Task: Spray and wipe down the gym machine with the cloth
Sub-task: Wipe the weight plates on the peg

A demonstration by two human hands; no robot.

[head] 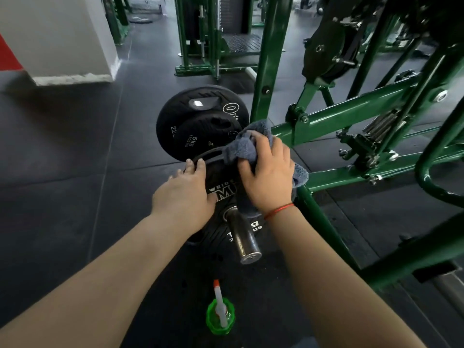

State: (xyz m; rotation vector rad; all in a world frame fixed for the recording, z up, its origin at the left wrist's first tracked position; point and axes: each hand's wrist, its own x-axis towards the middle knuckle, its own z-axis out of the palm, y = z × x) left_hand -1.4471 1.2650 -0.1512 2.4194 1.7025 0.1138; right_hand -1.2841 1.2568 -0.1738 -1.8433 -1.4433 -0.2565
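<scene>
The person's right hand (267, 177) is closed around a grey cloth (244, 144), pressing it against the top edge of the near black weight plate (218, 237) loaded on the green gym machine (351, 114). The left hand (187, 194) lies open and flat on that plate's face, fingers over its rim. A green spray bottle (220, 316) stands on the dark floor (62, 172) below, between the forearms.

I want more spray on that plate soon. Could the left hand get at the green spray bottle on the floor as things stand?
Probably yes. The left hand only rests on the weight plate and holds nothing, and the spray bottle stands upright on open floor below the forearms, nothing around it.
</scene>
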